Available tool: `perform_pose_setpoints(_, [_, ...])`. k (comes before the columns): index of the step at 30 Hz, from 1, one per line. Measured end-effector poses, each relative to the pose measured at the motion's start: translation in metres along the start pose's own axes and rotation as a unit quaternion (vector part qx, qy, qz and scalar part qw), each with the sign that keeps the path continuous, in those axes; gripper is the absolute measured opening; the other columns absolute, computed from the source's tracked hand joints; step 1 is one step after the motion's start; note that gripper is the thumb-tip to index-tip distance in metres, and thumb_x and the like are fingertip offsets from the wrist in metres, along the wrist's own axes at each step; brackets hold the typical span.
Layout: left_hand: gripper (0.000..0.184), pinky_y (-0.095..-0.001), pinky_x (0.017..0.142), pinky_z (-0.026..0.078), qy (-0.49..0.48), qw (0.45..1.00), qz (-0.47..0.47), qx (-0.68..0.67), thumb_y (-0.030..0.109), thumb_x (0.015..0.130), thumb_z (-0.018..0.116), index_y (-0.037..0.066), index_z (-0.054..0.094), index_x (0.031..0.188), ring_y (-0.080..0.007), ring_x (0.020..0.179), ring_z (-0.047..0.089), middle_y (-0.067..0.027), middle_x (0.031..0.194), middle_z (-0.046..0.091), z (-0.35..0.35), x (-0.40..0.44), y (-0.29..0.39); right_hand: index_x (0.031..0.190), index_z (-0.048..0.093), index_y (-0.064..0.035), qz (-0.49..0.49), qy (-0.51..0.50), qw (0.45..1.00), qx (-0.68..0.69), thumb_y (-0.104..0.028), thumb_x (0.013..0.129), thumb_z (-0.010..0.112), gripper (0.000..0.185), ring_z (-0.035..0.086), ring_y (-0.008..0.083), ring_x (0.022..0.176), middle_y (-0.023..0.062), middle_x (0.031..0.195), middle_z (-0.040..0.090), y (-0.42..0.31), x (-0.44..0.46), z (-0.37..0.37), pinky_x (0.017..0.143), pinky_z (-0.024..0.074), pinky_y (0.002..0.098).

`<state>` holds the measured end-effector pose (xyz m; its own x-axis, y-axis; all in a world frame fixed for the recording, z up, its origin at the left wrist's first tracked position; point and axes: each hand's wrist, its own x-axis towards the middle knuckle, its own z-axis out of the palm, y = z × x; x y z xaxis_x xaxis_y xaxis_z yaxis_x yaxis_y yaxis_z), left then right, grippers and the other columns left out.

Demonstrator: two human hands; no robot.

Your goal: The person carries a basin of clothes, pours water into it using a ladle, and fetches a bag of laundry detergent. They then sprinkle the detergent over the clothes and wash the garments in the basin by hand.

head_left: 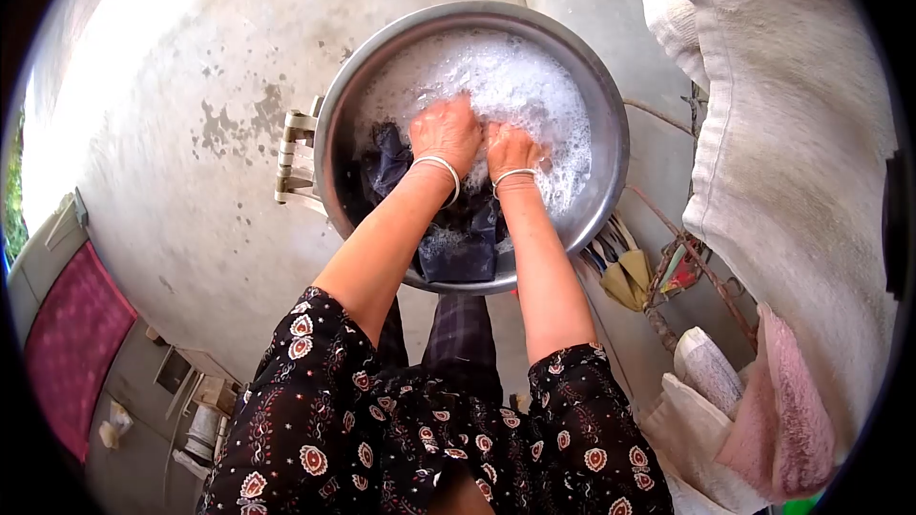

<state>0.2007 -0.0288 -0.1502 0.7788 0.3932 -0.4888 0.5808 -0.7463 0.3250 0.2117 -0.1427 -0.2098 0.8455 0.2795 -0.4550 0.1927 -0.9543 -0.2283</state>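
A wide metal basin (pixel 614 148) holds soapy water with thick white suds (pixel 520 72). Dark wet cloth (pixel 458 257) lies in it, partly under the foam, with one bunched fold beside my left hand (pixel 446 133). That hand is closed in a fist, pressed down at the cloth; its fingertips are hidden. My right hand (pixel 515 150) is close beside it, wrist bent down. Its fingers sink into the suds, so their grip does not show. A pale bangle circles each wrist.
The basin rests over a light-framed stool or stand (pixel 298 157) on a concrete floor (pixel 229 238) with wet spots. At right hang a pale cloth (pixel 763 105) and a pink towel (pixel 792 401), near twigs and a rusty rod. A magenta cloth (pixel 76 343) is at left.
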Motion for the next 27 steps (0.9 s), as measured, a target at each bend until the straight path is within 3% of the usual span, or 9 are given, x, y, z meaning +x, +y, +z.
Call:
perform_pose_setpoints(2, [0.025,-0.0442,0.069,0.049,-0.074,0.996,-0.034,0.028,0.029,0.08,0.054,0.006,0.059,0.088,-0.0343,0.081,0.062,-0.0193,0.082,0.063,0.002,0.011,-0.002,0.085,0.065,-0.0098,0.007,0.013,0.999,-0.045,-0.03,0.085,0.048,0.026,0.061,0.0374,0.079,0.0166,0.081,0.064,-0.007,0.01,-0.037,0.073,0.0459,0.0478])
perform_pose_setpoints(4, [0.03,-0.0449,0.07,0.047,-0.029,0.996,-0.027,-0.076,0.032,0.083,0.05,0.003,0.056,0.087,-0.0378,0.081,0.06,-0.0215,0.082,0.062,-0.01,0.01,-0.004,0.088,0.065,-0.011,0.048,0.075,0.987,0.132,-0.028,0.084,0.049,0.023,0.061,0.0377,0.077,0.0147,0.082,0.065,-0.005,0.017,-0.051,0.069,0.0465,0.0462])
perform_pose_setpoints(8, [0.023,-0.045,0.067,0.042,0.129,0.961,0.086,-0.228,0.024,0.082,0.054,0.001,0.051,0.084,-0.0401,0.077,0.053,-0.0207,0.079,0.055,-0.038,-0.036,-0.016,0.095,0.058,-0.0051,-0.02,0.117,0.842,0.526,-0.026,0.08,0.058,0.026,0.059,0.0317,0.069,0.012,0.075,0.063,-0.033,-0.037,-0.099,0.065,0.0425,0.0412])
perform_pose_setpoints(11, [0.015,-0.0422,0.066,0.04,0.193,0.937,0.185,-0.225,0.013,0.079,0.059,0.002,0.051,0.085,-0.0365,0.074,0.049,-0.0174,0.078,0.051,-0.056,-0.092,-0.021,0.102,0.055,-0.0081,-0.181,0.212,0.917,0.285,-0.027,0.078,0.061,0.031,0.054,0.0246,0.08,0.0072,0.089,0.06,-0.033,-0.082,-0.098,0.077,0.0332,0.0358])
perform_pose_setpoints(16, [0.03,-0.0451,0.072,0.04,0.126,0.967,0.154,-0.157,0.015,0.078,0.06,0.0,0.046,0.1,-0.0381,0.082,0.049,-0.0189,0.089,0.051,-0.017,-0.09,-0.046,0.115,0.047,-0.0064,-0.128,0.152,0.972,0.128,-0.029,0.079,0.058,0.043,0.049,0.0263,0.092,0.0095,0.095,0.053,-0.037,-0.091,-0.066,0.086,0.0269,0.0483])
perform_pose_setpoints(19, [0.037,-0.0443,0.081,0.041,0.135,0.973,0.159,-0.098,0.013,0.078,0.059,-0.001,0.046,0.109,-0.0377,0.094,0.049,-0.02,0.104,0.053,-0.036,-0.08,-0.031,0.116,0.046,-0.0047,-0.094,0.168,0.977,0.094,-0.023,0.077,0.062,0.046,0.048,0.0273,0.101,0.0113,0.107,0.052,-0.047,-0.079,-0.085,0.091,0.0253,0.0539])
perform_pose_setpoints(25, [0.038,-0.0421,0.087,0.04,0.22,0.923,0.272,-0.158,0.005,0.076,0.057,-0.002,0.048,0.112,-0.0382,0.1,0.049,-0.0207,0.109,0.052,-0.116,-0.101,0.004,0.106,0.051,-0.0025,-0.214,0.333,0.899,0.188,-0.007,0.073,0.059,0.034,0.051,0.0287,0.094,0.0113,0.105,0.054,-0.077,-0.102,-0.16,0.086,0.0357,0.0411])
perform_pose_setpoints(26, [0.039,-0.0423,0.086,0.04,0.232,0.92,0.288,-0.131,0.006,0.076,0.058,-0.001,0.049,0.112,-0.0379,0.101,0.048,-0.0201,0.11,0.052,-0.122,-0.103,0.002,0.103,0.052,-0.0028,-0.223,0.32,0.904,0.176,-0.006,0.073,0.059,0.032,0.051,0.0287,0.094,0.0107,0.104,0.055,-0.075,-0.098,-0.154,0.085,0.0363,0.0411])
perform_pose_setpoints(27, [0.035,-0.042,0.083,0.042,0.125,0.947,0.278,-0.102,0.006,0.076,0.057,-0.002,0.051,0.11,-0.0378,0.098,0.051,-0.0205,0.106,0.055,-0.114,-0.103,-0.014,0.103,0.052,-0.0043,-0.186,0.2,0.951,0.143,-0.007,0.072,0.06,0.032,0.05,0.0288,0.095,0.0108,0.103,0.055,-0.07,-0.097,-0.144,0.084,0.037,0.0408])
